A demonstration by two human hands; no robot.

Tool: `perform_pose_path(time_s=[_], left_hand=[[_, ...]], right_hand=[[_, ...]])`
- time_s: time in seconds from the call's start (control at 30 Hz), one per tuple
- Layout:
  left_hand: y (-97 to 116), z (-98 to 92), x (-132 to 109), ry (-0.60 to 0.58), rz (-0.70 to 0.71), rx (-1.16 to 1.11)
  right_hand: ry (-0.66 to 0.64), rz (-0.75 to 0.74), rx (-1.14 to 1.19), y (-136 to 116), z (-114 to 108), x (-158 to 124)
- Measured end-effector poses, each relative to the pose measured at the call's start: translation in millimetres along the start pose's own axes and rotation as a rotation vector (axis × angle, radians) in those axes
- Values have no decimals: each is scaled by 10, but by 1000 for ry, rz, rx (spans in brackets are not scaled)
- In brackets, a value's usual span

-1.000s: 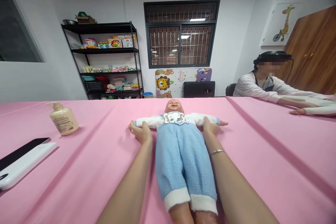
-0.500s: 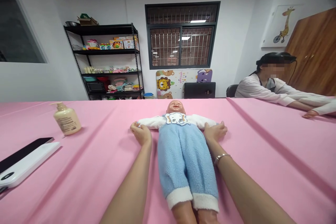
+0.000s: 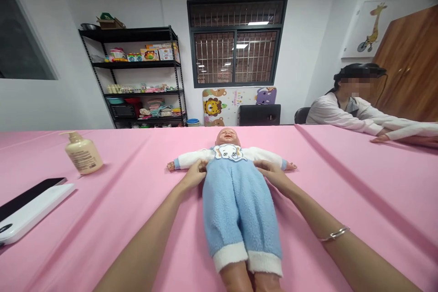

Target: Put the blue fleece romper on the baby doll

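A baby doll lies face up, its head at the far end and its bare legs toward me. It wears fleecy light-blue overalls with a white elephant bib front and white sleeves, and its arms are spread wide. At the doll's side, by the armpit, my left hand has its fingers closed on the clothing. My right hand, with a silver bangle on its forearm, grips at the opposite armpit. Some fingertips of both hands are hidden against the doll.
A pink cloth covers the table. On the left stand a pump bottle, a dark phone and a white device. At the right sits another person with arms on the table. Behind are a black shelf and a window.
Both my hands have let go of the doll's hands and moved inward along its arms to the armpits. The doll's hands now show. The other person's hand has shifted left.
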State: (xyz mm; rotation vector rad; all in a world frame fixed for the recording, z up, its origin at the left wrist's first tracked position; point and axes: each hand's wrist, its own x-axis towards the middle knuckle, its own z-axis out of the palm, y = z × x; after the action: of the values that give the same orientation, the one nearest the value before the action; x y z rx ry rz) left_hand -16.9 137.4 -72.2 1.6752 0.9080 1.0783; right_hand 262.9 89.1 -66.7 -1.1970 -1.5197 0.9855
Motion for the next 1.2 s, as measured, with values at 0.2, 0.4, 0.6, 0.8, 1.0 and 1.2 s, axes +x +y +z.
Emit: perform_pose_path(time_s=[0.2,0.4,0.6,0.8,1.0,1.2], left_hand=[[98,-116,-1,-134,-59,-16],[12,-119,29,153,-34,46],[-126,-173,92,376,10,102],[-198,-212,131,409,6,98],[-231,-183,133,402,3,102],[-161,-165,96,412,-15,92]], right_hand=[[-208,70,-122,-58,-239,-79],[284,-69,-382,227,-114,142],[376,-297,-326,-594,223,-336],[-454,-493,-745,-1146,723,-1193],[-320,-946,-980,-754,1067,-1306],[-309,-955,-934,-859,1143,-1280]])
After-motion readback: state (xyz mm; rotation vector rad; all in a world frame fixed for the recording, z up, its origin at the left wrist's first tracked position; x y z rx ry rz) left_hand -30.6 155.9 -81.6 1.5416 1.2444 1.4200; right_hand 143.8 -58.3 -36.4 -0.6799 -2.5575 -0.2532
